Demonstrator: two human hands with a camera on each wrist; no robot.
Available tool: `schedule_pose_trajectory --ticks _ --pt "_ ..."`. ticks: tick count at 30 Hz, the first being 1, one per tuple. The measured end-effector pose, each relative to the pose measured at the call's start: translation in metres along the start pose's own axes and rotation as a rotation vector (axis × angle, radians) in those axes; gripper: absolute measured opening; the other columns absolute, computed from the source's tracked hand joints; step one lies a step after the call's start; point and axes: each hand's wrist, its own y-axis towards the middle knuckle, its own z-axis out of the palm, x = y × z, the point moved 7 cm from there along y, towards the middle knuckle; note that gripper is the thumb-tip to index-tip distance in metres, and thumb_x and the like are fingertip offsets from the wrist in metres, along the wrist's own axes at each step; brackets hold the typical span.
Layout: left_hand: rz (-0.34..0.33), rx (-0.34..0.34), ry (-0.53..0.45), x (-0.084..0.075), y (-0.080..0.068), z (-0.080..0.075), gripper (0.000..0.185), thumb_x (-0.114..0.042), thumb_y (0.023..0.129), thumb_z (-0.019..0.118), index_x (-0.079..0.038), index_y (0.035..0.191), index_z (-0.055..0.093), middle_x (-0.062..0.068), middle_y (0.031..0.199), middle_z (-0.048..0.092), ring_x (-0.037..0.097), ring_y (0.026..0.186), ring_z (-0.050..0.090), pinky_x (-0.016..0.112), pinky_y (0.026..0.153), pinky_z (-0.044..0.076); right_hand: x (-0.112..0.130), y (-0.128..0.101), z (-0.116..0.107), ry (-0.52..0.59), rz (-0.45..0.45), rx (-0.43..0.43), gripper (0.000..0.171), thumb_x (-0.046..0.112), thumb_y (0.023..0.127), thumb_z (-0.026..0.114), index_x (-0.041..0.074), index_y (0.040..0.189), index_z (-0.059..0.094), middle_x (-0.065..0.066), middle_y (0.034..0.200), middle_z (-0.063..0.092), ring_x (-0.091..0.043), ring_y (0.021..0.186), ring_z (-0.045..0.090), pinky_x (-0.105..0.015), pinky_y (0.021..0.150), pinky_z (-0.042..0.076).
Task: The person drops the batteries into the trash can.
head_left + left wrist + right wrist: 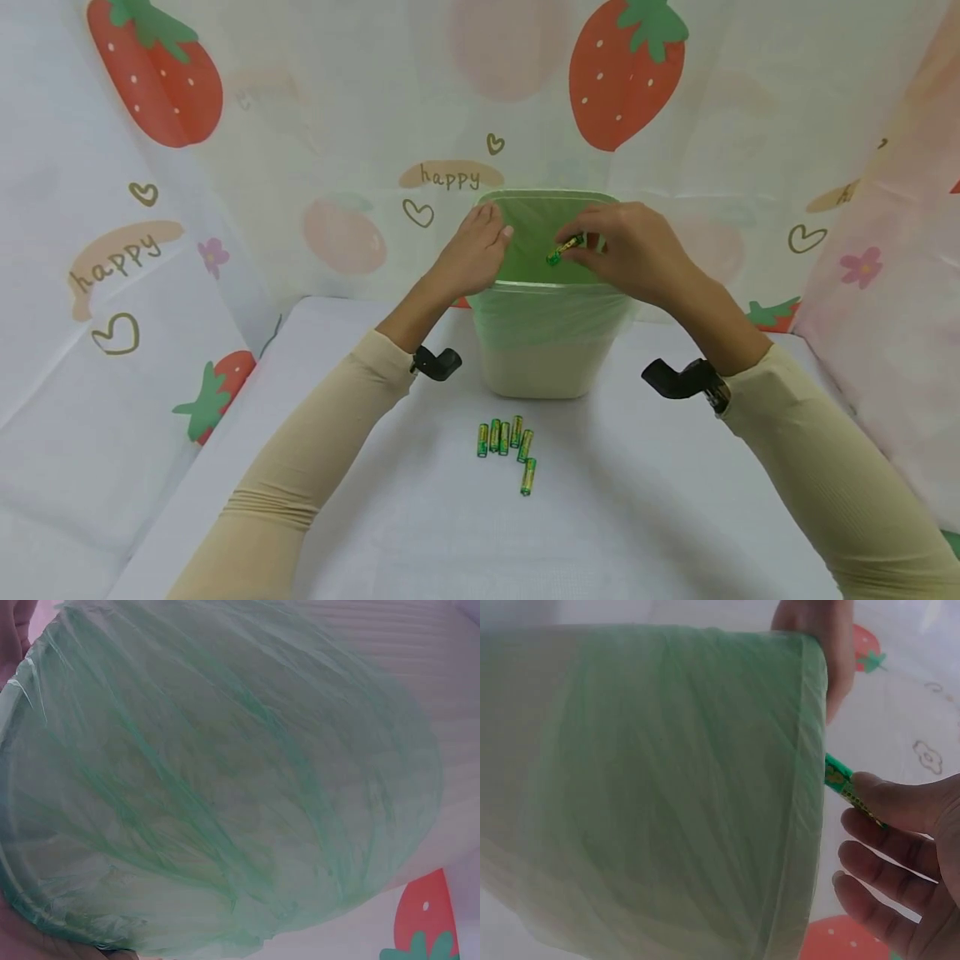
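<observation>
A white bin [536,367] lined with a green plastic bag [540,225] stands at the back of the table. My right hand [626,250] pinches a green and gold battery [564,248] over the bin's opening; the right wrist view shows that battery [841,782] at the bag's rim [810,735], held by the thumb. My left hand [474,250] rests on the bin's left rim, fingers curled over the edge. The left wrist view is filled by the bag's inside [225,780]. Several more batteries [504,437] lie on the table in front of the bin.
A white cloth covers the table [637,517]. Strawberry-print sheets [225,167] hang behind and on both sides. One battery [528,477] lies a little apart from the row, nearer me.
</observation>
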Motion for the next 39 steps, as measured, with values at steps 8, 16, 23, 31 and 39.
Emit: schedule_pose_trajectory --ticks 8,16,23,31,39 --pt "0.001 -0.005 0.008 -0.001 0.0 0.0 0.061 -0.031 0.113 0.017 0.01 0.158 0.008 0.024 0.168 0.003 0.031 0.156 -0.004 0.034 0.126 -0.002 -0.016 0.014 0.008 -0.011 0.068 0.06 0.018 0.01 0.087 0.082 0.009 0.105 0.08 -0.002 0.093 0.076 -0.018 0.078 0.065 -0.035 0.065 0.05" --pt "0.009 -0.01 0.024 -0.001 0.001 -0.001 0.061 -0.03 0.113 0.017 0.011 0.158 0.007 0.025 0.167 0.002 0.032 0.156 -0.004 0.033 0.126 -0.003 -0.031 0.026 0.016 -0.033 0.128 0.112 0.016 0.012 0.088 0.081 0.01 0.105 0.08 -0.003 0.095 0.076 -0.019 0.078 0.064 -0.035 0.064 0.049" --pt "0.015 -0.014 0.021 -0.001 0.001 0.0 0.061 -0.029 0.113 0.018 0.011 0.157 0.007 0.025 0.167 0.003 0.032 0.156 -0.004 0.032 0.125 -0.003 -0.042 0.032 0.027 -0.029 0.181 0.17 0.016 0.013 0.09 0.079 0.009 0.106 0.08 -0.005 0.096 0.076 -0.02 0.081 0.066 -0.037 0.068 0.052" --pt "0.022 -0.015 0.03 -0.001 0.001 -0.001 0.061 -0.029 0.113 0.018 0.012 0.157 0.008 0.026 0.167 0.004 0.032 0.156 -0.003 0.032 0.125 -0.003 -0.052 0.037 0.032 -0.055 0.211 0.195 0.02 0.011 0.096 0.072 0.004 0.114 0.077 -0.012 0.103 0.076 -0.027 0.087 0.068 -0.043 0.071 0.054" --pt "0.015 -0.012 0.043 -0.002 0.001 -0.001 0.061 -0.029 0.113 0.019 0.012 0.157 0.009 0.025 0.167 0.004 0.031 0.156 -0.002 0.031 0.125 -0.003 -0.055 0.036 0.031 -0.057 0.229 0.202 0.02 0.011 0.098 0.069 0.005 0.115 0.076 -0.013 0.106 0.075 -0.029 0.091 0.068 -0.046 0.075 0.054"
